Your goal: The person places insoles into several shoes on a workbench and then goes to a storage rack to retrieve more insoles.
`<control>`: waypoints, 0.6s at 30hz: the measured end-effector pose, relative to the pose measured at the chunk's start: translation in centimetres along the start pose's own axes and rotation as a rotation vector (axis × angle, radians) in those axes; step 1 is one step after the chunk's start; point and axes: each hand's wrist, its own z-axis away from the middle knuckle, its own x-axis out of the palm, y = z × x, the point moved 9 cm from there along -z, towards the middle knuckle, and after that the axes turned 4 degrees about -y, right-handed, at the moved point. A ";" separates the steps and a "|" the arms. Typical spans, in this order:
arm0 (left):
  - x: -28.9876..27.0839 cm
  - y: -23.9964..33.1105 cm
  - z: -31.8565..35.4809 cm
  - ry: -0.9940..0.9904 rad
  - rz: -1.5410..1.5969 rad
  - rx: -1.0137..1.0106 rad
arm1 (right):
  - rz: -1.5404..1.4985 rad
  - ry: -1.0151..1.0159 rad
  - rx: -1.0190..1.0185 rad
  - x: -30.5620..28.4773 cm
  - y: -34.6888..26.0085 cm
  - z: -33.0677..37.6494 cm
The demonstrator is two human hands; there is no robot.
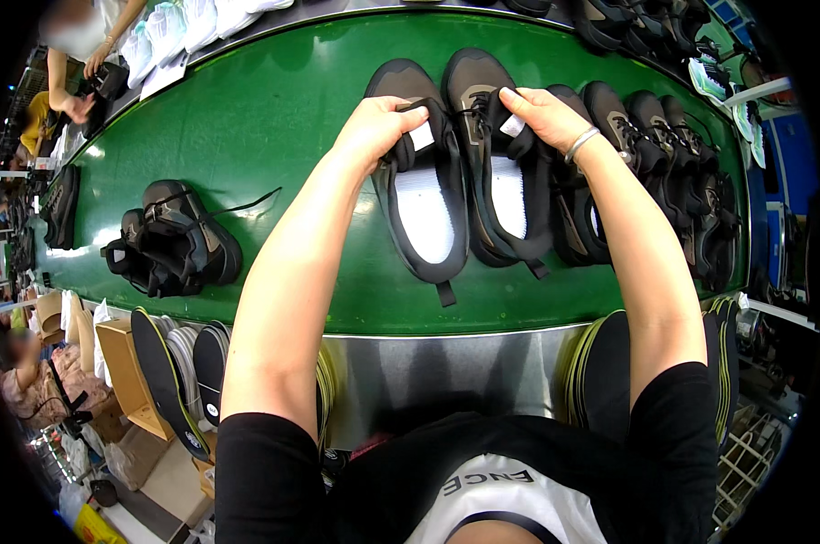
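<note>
Two dark brown and black shoes lie side by side on a green surface, toes away from me: a left one point(400, 80) and a right one point(475, 77). My left hand point(374, 134) pinches the tongue of the left shoe, with a white label showing by the thumb. With thumb and fingers, my right hand point(552, 120) grips the right shoe's tongue, which also bears a white label. Both tongues are pulled outward, and the white inner soles point(424, 218) show through the openings. Black laces lie over the right shoe.
More dark shoes point(646, 131) stand in a row at the right. A loose pair point(181, 236) rests at the left. Stacked black insoles point(600, 372) stand along the near edge, beside a cardboard box point(129, 363). Across the table, another person's hand point(73, 107) is near white shoes point(165, 32).
</note>
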 end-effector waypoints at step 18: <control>-0.3 -0.6 2.5 0.110 -0.124 0.163 | 0.827 0.152 -0.415 4.7 -3.1 0.8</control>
